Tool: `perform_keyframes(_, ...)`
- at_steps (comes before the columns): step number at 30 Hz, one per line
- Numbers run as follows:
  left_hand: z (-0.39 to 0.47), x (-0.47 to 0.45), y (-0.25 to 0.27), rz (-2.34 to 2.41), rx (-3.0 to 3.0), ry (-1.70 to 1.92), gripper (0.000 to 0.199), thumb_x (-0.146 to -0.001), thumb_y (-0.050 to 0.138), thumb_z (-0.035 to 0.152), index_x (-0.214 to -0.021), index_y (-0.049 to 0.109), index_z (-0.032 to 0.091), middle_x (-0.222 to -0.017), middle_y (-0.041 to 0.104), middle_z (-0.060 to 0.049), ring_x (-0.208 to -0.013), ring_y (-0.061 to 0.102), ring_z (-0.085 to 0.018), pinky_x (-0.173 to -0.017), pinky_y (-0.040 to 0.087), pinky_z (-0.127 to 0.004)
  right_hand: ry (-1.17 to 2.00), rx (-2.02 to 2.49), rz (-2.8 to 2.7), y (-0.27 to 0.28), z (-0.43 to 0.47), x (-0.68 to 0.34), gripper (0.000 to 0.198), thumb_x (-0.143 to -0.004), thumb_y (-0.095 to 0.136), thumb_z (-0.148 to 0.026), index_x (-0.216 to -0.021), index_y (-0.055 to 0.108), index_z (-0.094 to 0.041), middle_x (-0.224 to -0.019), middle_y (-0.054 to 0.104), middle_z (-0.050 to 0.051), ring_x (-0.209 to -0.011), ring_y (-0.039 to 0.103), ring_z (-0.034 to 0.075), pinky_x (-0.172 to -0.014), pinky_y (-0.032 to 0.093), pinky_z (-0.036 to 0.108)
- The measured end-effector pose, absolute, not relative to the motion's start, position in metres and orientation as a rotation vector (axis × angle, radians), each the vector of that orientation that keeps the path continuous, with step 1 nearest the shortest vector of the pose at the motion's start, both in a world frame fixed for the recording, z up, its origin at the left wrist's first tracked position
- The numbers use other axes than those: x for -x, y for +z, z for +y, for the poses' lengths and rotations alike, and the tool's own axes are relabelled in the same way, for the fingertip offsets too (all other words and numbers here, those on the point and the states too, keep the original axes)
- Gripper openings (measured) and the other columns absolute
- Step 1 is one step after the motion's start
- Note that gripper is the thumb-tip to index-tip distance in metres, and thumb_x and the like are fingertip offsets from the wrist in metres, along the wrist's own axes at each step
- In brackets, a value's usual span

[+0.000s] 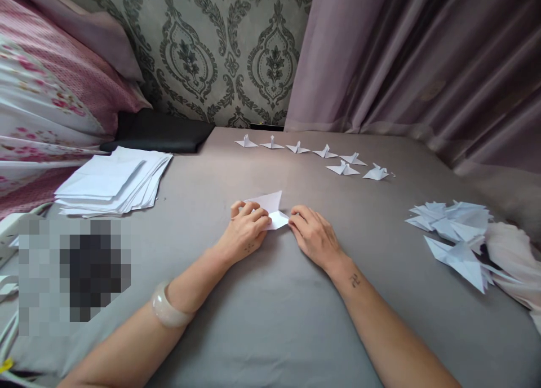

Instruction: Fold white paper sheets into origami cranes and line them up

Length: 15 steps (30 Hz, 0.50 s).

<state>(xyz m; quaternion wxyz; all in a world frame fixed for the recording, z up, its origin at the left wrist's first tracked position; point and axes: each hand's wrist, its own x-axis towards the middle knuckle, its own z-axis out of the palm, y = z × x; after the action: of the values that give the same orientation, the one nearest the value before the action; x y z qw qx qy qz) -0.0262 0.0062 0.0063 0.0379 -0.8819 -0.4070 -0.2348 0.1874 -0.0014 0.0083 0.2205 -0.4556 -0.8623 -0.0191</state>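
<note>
A partly folded piece of white paper (276, 221) lies between my hands at the middle of the grey-covered surface. One pointed flap of it stands up toward the back. My left hand (249, 224) presses and grips the paper from the left, its fingers curled and covering part of it. At the paper's right tip, my right hand (313, 233) pinches the point between thumb and fingers. Farther back, several small folded paper cranes (325, 151) stand in a curved row.
A stack of white paper sheets (112, 182) lies at the left, before a black folded item (160, 131). More folded paper pieces (452, 219) are heaped at the right beside pale cloth (511, 252). White cables (10, 326) run along the left edge. Curtains (359, 55) hang behind.
</note>
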Motion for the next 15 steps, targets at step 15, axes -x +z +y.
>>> perform_keyframes(15,0.008,0.013,0.006,-1.536,2.682,-0.793,0.027,-0.092,0.047,0.033,-0.078,0.066,0.02,-0.083,0.068,-0.004,-0.083,0.057,-0.018,-0.086,0.03,-0.041,0.273,1.507,-2.131,0.003,0.001,-0.176,0.01,-0.088,0.053,-0.026,-0.083,0.06,-0.022,-0.092,0.061,0.004,-0.087,0.057,0.018,-0.07,0.043,0.029)
